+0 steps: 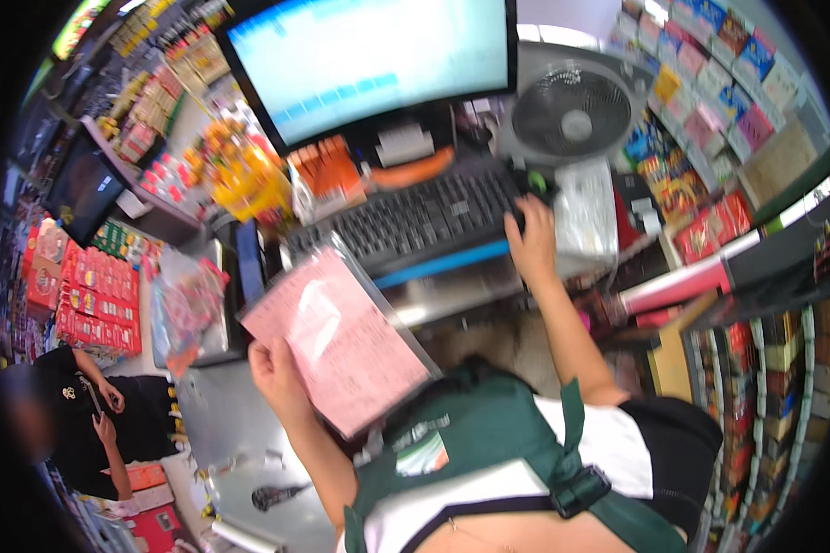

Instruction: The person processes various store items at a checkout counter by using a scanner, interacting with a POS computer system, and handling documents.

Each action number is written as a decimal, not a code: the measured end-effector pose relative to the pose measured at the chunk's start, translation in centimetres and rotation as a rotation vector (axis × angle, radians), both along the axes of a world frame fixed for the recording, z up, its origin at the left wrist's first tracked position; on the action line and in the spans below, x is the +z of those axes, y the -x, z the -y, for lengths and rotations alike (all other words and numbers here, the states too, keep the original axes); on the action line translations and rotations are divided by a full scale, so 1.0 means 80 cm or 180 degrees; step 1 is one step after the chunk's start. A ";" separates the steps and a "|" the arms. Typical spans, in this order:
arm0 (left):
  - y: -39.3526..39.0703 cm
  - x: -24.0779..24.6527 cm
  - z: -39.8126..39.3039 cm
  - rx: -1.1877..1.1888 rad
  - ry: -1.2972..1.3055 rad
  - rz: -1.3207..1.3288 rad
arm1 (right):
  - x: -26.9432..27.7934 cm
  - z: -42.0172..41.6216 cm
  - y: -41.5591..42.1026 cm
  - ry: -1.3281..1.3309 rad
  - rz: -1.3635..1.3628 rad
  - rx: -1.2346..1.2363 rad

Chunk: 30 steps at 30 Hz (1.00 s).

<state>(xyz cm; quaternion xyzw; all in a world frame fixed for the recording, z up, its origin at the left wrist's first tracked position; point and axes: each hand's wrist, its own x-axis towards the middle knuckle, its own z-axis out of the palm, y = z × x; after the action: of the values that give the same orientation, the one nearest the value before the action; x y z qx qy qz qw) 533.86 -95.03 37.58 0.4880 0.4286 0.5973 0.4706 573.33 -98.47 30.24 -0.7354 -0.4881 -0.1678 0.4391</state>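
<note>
My left hand (pixel 273 373) grips the left edge of a pink printed sheet (pixel 339 339) in a clear plastic sleeve, held tilted over the counter and my green apron (pixel 477 428). My right hand (pixel 534 238) rests at the right end of a black keyboard (pixel 422 214), its fingers apart, on or beside a dark thing, perhaps a mouse, that it mostly hides. Behind the keyboard stands a lit monitor (pixel 380 62). A clear plastic packet (pixel 584 207) lies just right of my right hand.
A grey fan (pixel 570 114) stands right of the monitor. Left are a yellow container of orange items (pixel 245 180), a clear bag (pixel 190 290) and a metal counter (pixel 228 415). A person in black (pixel 86 415) is across the counter. A handheld scanner (pixel 277 496) lies lower left. Stocked shelves (pixel 768 415) line the right.
</note>
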 end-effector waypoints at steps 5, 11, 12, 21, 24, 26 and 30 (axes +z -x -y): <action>0.022 -0.020 0.026 0.0432 0.0259 -0.0047 | -0.002 0.007 0.015 0.0056 0.0019 0.0618; 0.049 -0.024 0.039 0.0693 0.0424 -0.0271 | 0.021 -0.029 0.038 0.0580 0.0296 0.0620; 0.050 -0.030 0.040 0.0693 0.0368 -0.0186 | 0.020 -0.032 0.039 0.0579 0.0400 0.0622; 0.046 -0.037 0.043 0.0581 0.0367 0.0095 | 0.029 -0.044 0.042 0.0540 0.0115 0.0516; 0.055 -0.044 0.042 0.0672 0.0410 0.0015 | 0.035 -0.040 0.039 0.0298 0.0103 0.0466; 0.059 -0.041 0.044 0.0676 0.0387 0.0020 | 0.032 -0.031 0.036 0.0258 0.0112 0.0439; 0.056 -0.042 0.047 0.0695 0.0416 0.0021 | 0.015 -0.015 0.023 0.0189 0.0055 -0.0055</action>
<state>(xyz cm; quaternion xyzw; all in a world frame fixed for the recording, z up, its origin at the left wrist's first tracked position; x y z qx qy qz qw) 529.41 -98.80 34.24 0.4049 0.5156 0.6173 0.4349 571.53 -97.24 31.43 -0.7508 -0.4903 -0.1633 0.4114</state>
